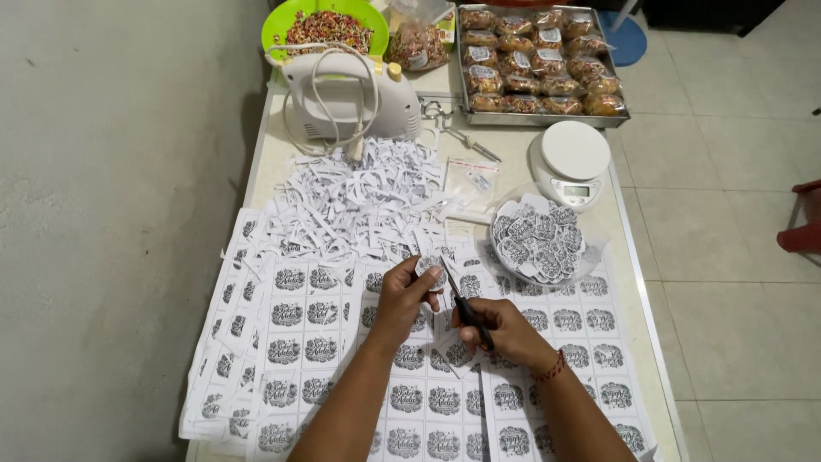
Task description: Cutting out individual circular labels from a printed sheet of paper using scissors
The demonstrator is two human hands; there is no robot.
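- The table is pale and long, almost wholly covered with flat printed paper.
- The label sheets are white paper gridded with dark round floral emblems; they spread from the centre down to 6 and 8 o'clock.
- The heap of paper offcuts, thin curled white strips, lies at 12 o'clock from the hands.
- The metal tray, rectangular and shiny, sits at 1 o'clock, packed with glossy wrapped buns.
- The white hand mixer, smooth plastic with its cord wound round it, stands at 11 o'clock, before a green bowl of coloured sprinkles.
- The round white kitchen scale is at 2 o'clock.
- The clear bowl, just below the scale, holds a pile of cut round labels.
- The right hand is closed around the handles of the black scissors; the blades point up toward 11 o'clock, barely parted as far as can be seen.
- The left hand pinches the small round label between thumb and fingers, at the scissor tips, just above the sheets near the centre.
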